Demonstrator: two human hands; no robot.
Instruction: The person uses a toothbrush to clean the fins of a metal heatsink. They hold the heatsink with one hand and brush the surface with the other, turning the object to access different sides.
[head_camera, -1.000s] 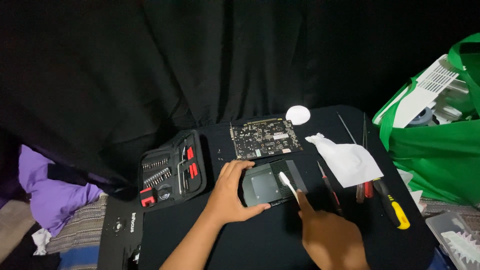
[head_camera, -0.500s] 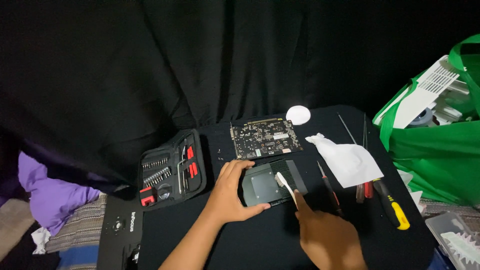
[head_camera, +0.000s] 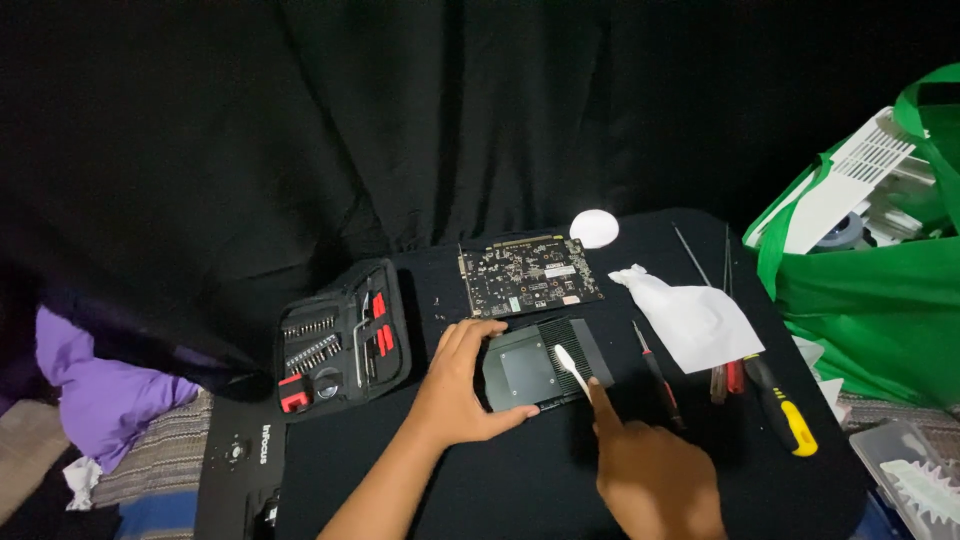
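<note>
Meanwhile: right hand (head_camera: 655, 480), fingers pinched on white brush (head_camera: 571, 371), has drawn it slightly leftward across the heatsink (head_camera: 545, 363), lower centre.
Left hand (head_camera: 462, 385): fingers spread flat, still steadying heatsink's left edge.

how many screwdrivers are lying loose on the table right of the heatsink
4, as far as shows: a thin red one beside the heatsink, two part-hidden under the white cloth (red and dark handles), and the yellow-handled one farthest right.
</note>
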